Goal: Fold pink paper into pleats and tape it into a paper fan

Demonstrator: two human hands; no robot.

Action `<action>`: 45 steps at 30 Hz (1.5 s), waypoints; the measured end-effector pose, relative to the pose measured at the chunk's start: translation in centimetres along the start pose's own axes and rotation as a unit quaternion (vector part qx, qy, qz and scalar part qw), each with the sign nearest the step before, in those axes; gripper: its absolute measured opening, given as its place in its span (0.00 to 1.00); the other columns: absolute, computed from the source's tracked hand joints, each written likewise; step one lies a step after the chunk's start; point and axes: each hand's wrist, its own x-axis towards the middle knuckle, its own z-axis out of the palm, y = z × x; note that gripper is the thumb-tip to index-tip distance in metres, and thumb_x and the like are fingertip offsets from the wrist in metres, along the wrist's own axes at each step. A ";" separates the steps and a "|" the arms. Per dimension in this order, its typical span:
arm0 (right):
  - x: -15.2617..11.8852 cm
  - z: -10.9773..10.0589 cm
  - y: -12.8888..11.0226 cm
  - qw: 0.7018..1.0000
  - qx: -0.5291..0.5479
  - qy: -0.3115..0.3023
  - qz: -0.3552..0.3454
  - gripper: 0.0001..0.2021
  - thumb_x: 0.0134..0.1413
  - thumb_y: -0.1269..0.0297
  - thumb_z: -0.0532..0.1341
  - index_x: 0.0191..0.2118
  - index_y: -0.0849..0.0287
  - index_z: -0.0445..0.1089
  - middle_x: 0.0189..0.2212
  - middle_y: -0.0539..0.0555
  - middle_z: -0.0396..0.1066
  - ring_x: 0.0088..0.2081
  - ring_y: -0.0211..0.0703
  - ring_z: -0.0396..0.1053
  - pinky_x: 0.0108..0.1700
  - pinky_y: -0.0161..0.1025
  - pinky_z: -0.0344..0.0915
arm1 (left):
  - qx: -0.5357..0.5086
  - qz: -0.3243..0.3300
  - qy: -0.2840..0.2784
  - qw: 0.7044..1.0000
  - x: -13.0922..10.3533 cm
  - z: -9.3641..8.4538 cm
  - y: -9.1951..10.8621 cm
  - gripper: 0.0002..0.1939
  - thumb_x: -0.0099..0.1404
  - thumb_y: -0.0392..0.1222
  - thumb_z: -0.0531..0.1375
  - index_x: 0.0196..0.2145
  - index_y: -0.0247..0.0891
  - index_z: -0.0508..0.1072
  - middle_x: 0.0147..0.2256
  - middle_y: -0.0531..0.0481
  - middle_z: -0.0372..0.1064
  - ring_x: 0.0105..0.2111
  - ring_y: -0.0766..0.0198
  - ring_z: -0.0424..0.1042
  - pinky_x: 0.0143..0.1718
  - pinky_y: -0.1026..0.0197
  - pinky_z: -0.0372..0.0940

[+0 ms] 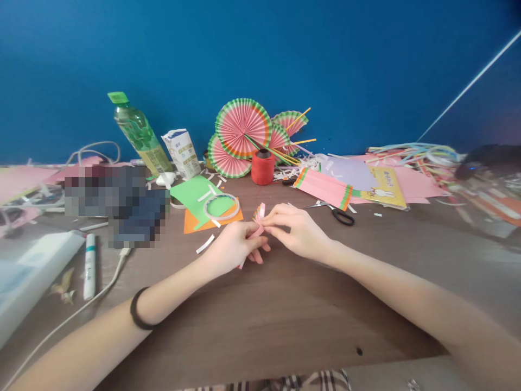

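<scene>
Pinched between both hands over the middle of the table is a narrow pleated pink paper strip [261, 210] with green and orange at its edge. My left hand [235, 245] wraps round its lower part, fingers curled. The thumb and fingertips of my right hand [293, 225] close on its upper end. Just beyond my left hand, a roll of clear tape [222, 207] lies on green paper [199, 196] and orange paper [191, 224]. Past my right hand are black-handled scissors [343, 217], partly under a pleated pink sheet [323, 187] with orange and green ends.
Several round pleated fans [243, 127] lean at the wall behind a red thread spool [262, 167]. A tilted green bottle [140, 133] and a white carton [182, 153] stand left of them. A marker [90, 266] and white cable [109, 290] lie left; a yellow booklet [386, 187] lies right.
</scene>
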 end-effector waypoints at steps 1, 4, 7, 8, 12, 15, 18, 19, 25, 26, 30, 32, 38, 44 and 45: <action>0.0 0.0 0.0 1.000 0.003 0.002 0.000 0.09 0.54 0.73 0.56 0.31 0.59 0.73 0.31 0.53 0.72 0.33 0.39 0.66 0.38 0.39 0.63 | 0.000 -0.001 0.001 1.000 0.0 0.0 0.1 0.09 0.60 0.40 0.54 0.27 0.33 0.69 0.16 0.53 0.68 0.11 0.72 0.63 0.08 0.73 0.53; 0.1 0.0 0.0 1.000 0.008 0.005 0.001 0.09 0.54 0.74 0.56 0.32 0.60 0.73 0.31 0.53 0.72 0.33 0.39 0.66 0.38 0.38 0.64 | -0.002 -0.002 0.002 1.000 -0.1 0.0 0.2 0.08 0.60 0.39 0.54 0.27 0.33 0.69 0.16 0.54 0.67 0.11 0.72 0.61 0.08 0.72 0.53; 0.1 0.0 0.0 1.000 0.010 0.008 -0.006 0.07 0.53 0.74 0.57 0.31 0.61 0.73 0.31 0.54 0.72 0.33 0.39 0.66 0.37 0.38 0.64 | -0.005 -0.003 0.003 1.000 -0.1 0.0 0.3 0.08 0.60 0.39 0.54 0.27 0.33 0.69 0.16 0.54 0.67 0.12 0.71 0.64 0.09 0.72 0.53; 0.1 0.0 0.0 1.000 0.010 0.008 -0.009 0.07 0.53 0.74 0.57 0.31 0.61 0.73 0.31 0.54 0.71 0.32 0.39 0.66 0.37 0.38 0.64 | -0.006 -0.004 0.004 1.000 -0.1 0.0 0.2 0.08 0.60 0.39 0.54 0.27 0.33 0.69 0.17 0.53 0.68 0.13 0.71 0.65 0.09 0.73 0.54; 0.0 0.1 0.0 1.000 0.010 0.011 -0.010 0.07 0.54 0.73 0.57 0.30 0.60 0.73 0.30 0.53 0.71 0.32 0.39 0.66 0.37 0.38 0.64 | -0.003 -0.005 0.003 1.000 -0.1 0.0 0.2 0.08 0.60 0.39 0.54 0.27 0.33 0.69 0.16 0.53 0.67 0.12 0.71 0.64 0.08 0.72 0.53; 0.0 0.2 0.1 1.000 0.006 0.012 -0.013 0.08 0.54 0.74 0.56 0.31 0.60 0.73 0.30 0.53 0.71 0.33 0.39 0.66 0.37 0.38 0.64 | -0.003 -0.002 0.001 1.000 0.0 0.0 0.0 0.09 0.60 0.40 0.54 0.27 0.33 0.69 0.16 0.53 0.68 0.12 0.71 0.64 0.08 0.72 0.53; 0.0 0.2 0.1 1.000 -0.003 0.009 -0.021 0.08 0.54 0.73 0.56 0.32 0.61 0.72 0.30 0.54 0.71 0.32 0.39 0.65 0.36 0.38 0.63 | -0.006 0.006 0.000 1.000 0.1 -0.1 -0.3 0.09 0.60 0.41 0.55 0.28 0.33 0.69 0.18 0.52 0.68 0.14 0.70 0.66 0.09 0.72 0.54; 0.0 0.1 0.1 1.000 -0.008 0.009 -0.025 0.08 0.55 0.73 0.55 0.32 0.61 0.72 0.30 0.55 0.71 0.32 0.39 0.65 0.36 0.38 0.63 | -0.006 0.007 0.000 1.000 0.1 -0.1 -0.3 0.09 0.60 0.42 0.55 0.28 0.33 0.69 0.18 0.52 0.69 0.14 0.70 0.66 0.09 0.72 0.54; 0.1 0.1 0.0 0.999 -0.033 0.005 -0.039 0.09 0.55 0.73 0.54 0.32 0.61 0.72 0.30 0.55 0.71 0.31 0.40 0.65 0.36 0.39 0.63 | -0.012 0.002 -0.003 1.000 0.1 -0.1 -0.1 0.09 0.61 0.41 0.54 0.27 0.33 0.69 0.17 0.53 0.68 0.12 0.72 0.63 0.10 0.73 0.54; 0.0 0.1 0.0 0.999 -0.034 0.006 -0.040 0.09 0.55 0.73 0.54 0.32 0.62 0.72 0.29 0.55 0.71 0.31 0.40 0.65 0.36 0.39 0.63 | -0.014 0.001 -0.004 1.000 0.1 -0.1 -0.1 0.09 0.61 0.40 0.54 0.27 0.33 0.69 0.16 0.53 0.68 0.12 0.72 0.63 0.10 0.73 0.54; 0.0 0.0 0.1 0.999 -0.027 0.007 -0.041 0.09 0.54 0.74 0.54 0.31 0.62 0.72 0.30 0.56 0.71 0.32 0.40 0.65 0.36 0.39 0.63 | -0.024 0.001 -0.009 1.000 0.1 -0.1 -0.1 0.09 0.61 0.39 0.54 0.27 0.33 0.69 0.17 0.52 0.68 0.15 0.71 0.67 0.10 0.74 0.54; 0.0 0.0 0.2 0.999 -0.022 0.005 -0.040 0.09 0.54 0.74 0.55 0.31 0.62 0.72 0.30 0.56 0.71 0.33 0.41 0.65 0.37 0.39 0.63 | -0.025 0.002 -0.009 1.000 0.2 -0.1 -0.2 0.09 0.60 0.41 0.55 0.27 0.33 0.69 0.18 0.52 0.69 0.17 0.68 0.70 0.09 0.74 0.53; 0.0 0.0 0.2 0.998 -0.037 -0.003 -0.053 0.09 0.56 0.72 0.55 0.32 0.61 0.72 0.30 0.55 0.71 0.31 0.39 0.65 0.35 0.38 0.61 | -0.018 -0.009 -0.012 1.000 0.1 -0.1 -0.1 0.09 0.60 0.42 0.54 0.27 0.33 0.68 0.17 0.52 0.68 0.16 0.68 0.69 0.08 0.73 0.53; -0.1 0.2 0.3 0.993 -0.086 0.001 -0.076 0.10 0.56 0.72 0.53 0.31 0.63 0.72 0.29 0.55 0.71 0.30 0.39 0.64 0.33 0.38 0.58 | -0.028 -0.007 -0.016 0.999 0.1 0.0 -0.1 0.10 0.60 0.43 0.54 0.28 0.33 0.69 0.18 0.51 0.68 0.18 0.67 0.70 0.08 0.74 0.53; -0.1 0.2 0.3 0.992 -0.096 -0.001 -0.080 0.11 0.57 0.71 0.52 0.32 0.63 0.72 0.29 0.56 0.70 0.30 0.40 0.63 0.33 0.38 0.57 | -0.029 -0.006 -0.015 0.999 0.1 0.0 -0.1 0.10 0.60 0.42 0.54 0.28 0.33 0.69 0.18 0.52 0.68 0.17 0.68 0.69 0.08 0.74 0.53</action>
